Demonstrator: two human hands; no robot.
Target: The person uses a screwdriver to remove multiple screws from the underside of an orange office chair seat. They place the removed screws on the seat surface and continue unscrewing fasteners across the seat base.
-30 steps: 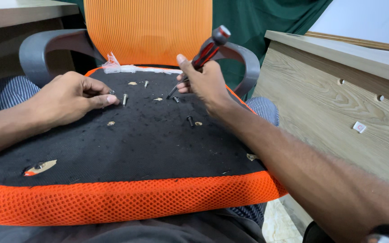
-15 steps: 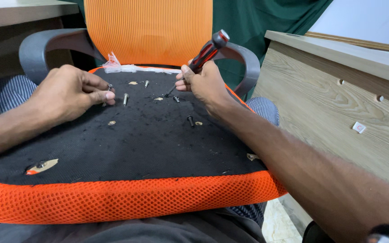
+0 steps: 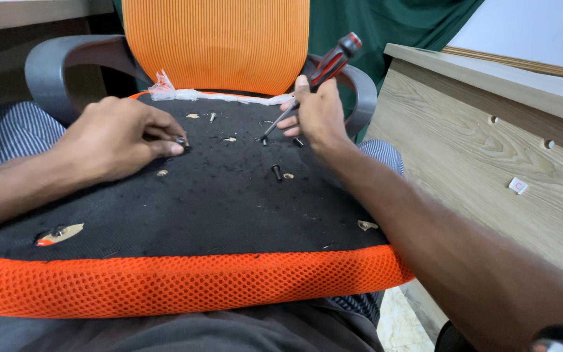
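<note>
An upturned chair seat fills the view, black underside facing up and its orange mesh edge toward the person, seemingly resting across the person's lap so the fixing points sit within easy reach of both hands. Behind it at 12 o'clock stands an orange chair back with grey armrests. At 3 o'clock runs a pale wooden desk, its side panel showing drilled holes, well apart from the work.

The left hand, at 10 o'clock on the seat, is closed with fingertips pinched on a small bolt, pressing it down to the black fabric, probably to keep it upright over a hole. The right hand, at 1 o'clock, is wrapped around a screwdriver with a red and black handle; it is tilted so the tip touches the seat just beside a dark screw, the slant leaving the wrist free.

Another dark screw stands alone near the centre, and a silver screw lies loose near the far edge, kept on the flat fabric where neither can roll away.
</note>
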